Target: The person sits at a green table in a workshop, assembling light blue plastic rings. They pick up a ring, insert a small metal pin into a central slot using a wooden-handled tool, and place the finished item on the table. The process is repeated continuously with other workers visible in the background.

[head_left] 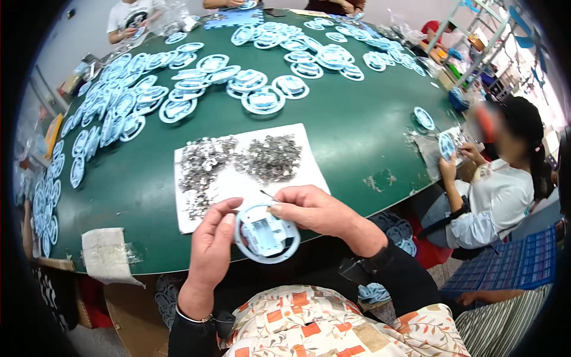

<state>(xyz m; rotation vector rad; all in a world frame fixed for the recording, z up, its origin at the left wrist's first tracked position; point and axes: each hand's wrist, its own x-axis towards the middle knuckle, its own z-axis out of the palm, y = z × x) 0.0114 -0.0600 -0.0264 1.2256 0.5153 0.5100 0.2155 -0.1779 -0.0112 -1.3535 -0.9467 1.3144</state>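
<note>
Just past the table's near edge, my left hand (211, 244) grips the left rim of a light-blue round plastic part (264, 237). The part is an open ring with a box-like housing with slots in its middle. My right hand (321, 211) is closed at the part's upper right rim, thumb and fingers pinched together. A thin dark tool (269, 195) sticks out of these fingers to the left; its exact kind is unclear. Beyond both hands lies a white sheet (312, 163) carrying two heaps of small silvery metal pieces, a left heap (202, 160) and a right heap (270, 159).
Many more light-blue parts (264, 100) lie heaped over the far and left green table (351, 125). A folded pale cloth (106, 253) hangs at the near left edge. On the right, a seated co-worker (496, 184) holds a similar part. Other people work along the far side.
</note>
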